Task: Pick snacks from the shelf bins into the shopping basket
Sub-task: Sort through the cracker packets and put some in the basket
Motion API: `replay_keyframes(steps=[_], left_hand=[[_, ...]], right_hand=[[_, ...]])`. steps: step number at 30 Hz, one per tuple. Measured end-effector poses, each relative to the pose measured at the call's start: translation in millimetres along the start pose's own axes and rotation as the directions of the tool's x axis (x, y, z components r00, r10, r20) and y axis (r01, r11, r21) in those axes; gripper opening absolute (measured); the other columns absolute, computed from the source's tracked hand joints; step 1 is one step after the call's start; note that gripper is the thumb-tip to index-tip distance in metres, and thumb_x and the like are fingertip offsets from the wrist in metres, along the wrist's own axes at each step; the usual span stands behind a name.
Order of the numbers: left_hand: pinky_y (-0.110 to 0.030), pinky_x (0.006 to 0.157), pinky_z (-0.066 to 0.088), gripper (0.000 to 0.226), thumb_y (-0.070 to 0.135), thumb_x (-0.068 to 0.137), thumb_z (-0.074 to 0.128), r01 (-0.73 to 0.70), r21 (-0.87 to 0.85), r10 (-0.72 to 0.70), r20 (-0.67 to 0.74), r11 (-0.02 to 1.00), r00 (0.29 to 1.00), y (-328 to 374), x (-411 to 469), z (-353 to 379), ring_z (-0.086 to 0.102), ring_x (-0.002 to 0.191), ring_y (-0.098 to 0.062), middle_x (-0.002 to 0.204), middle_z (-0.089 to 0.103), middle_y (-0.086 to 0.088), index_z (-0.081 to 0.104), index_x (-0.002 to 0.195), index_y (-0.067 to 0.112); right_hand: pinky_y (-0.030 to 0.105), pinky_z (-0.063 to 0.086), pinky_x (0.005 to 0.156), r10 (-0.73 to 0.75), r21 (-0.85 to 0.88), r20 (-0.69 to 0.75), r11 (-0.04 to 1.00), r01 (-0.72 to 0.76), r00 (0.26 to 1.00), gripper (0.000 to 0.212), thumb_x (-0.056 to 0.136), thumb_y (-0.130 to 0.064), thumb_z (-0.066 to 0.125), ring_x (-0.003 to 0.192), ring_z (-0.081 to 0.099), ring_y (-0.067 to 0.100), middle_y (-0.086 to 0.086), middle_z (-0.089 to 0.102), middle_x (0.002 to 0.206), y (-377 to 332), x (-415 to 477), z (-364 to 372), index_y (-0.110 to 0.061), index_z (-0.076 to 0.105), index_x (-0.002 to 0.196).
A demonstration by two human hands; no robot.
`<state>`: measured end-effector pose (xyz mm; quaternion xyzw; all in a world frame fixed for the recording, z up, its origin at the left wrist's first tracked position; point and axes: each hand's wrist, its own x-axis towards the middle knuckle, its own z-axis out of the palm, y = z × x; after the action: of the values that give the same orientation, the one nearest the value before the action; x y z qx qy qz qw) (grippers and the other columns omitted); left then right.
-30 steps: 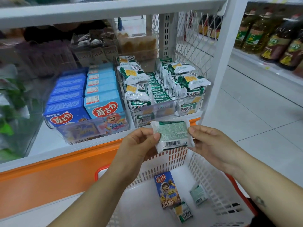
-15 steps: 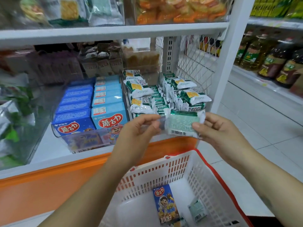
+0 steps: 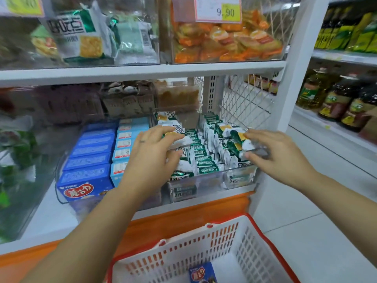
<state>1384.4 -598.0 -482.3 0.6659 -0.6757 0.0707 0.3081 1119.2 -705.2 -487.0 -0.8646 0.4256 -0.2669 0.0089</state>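
Reaching forward over the white plastic shopping basket with a red rim (image 3: 253,225), the person has both hands in the clear plastic shelf bin (image 3: 210,180) on the lower shelf. The bin is packed with rows of small green-and-white snack packets (image 3: 204,158), most standing on edge.

The left hand (image 3: 155,156) lies over the left side of the bin. Its fingers curl over a white-and-green snack packet (image 3: 179,137) on top of the pile and the thumb presses in from beneath, so the packet is gripped between them.

The right hand (image 3: 273,154) is at the right side of the bin. Its fingers and thumb close narrowly on a yellow-patched packet (image 3: 238,142) at the top of the right-hand row. The wrapper there is blurred, so I cannot tell whether it is lifted clear of its neighbours.

The basket stands on the floor below the shelf, just in front of the orange base panel (image 3: 183,219). A dark blue box with a red logo (image 3: 202,272) lies on its bottom.

Left of the snack bin, stacked dark blue cartons (image 3: 87,172) and pale blue cartons (image 3: 124,144) fill another clear bin. On the shelf above, orange packets (image 3: 228,41) sit behind a price label (image 3: 218,9). Dark oil bottles (image 3: 336,103) line a separate shelf at the far right.
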Motion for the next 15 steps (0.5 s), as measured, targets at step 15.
replay_keyframes(steps=[15], left_hand=[[-0.044, 0.118, -0.002, 0.051, 0.057, 0.094, 0.036, 0.019, 0.183, -0.064, 0.243, 0.983, 0.968, -19.5, -4.3, 7.0, 0.009, 0.146, -0.010, 0.159, 0.006, 0.016, 0.031, 0.143, 0.043]], right_hand=[[0.017, 0.034, 0.056, 0.042, 0.007, 0.781, 0.997, -0.076, 0.623, 0.018, 0.096, -0.014, 0.047, 0.064, 0.046, 0.006, -0.006, 0.050, 0.070, -84.5, 67.7, 43.2, -0.015, 0.054, 0.079]])
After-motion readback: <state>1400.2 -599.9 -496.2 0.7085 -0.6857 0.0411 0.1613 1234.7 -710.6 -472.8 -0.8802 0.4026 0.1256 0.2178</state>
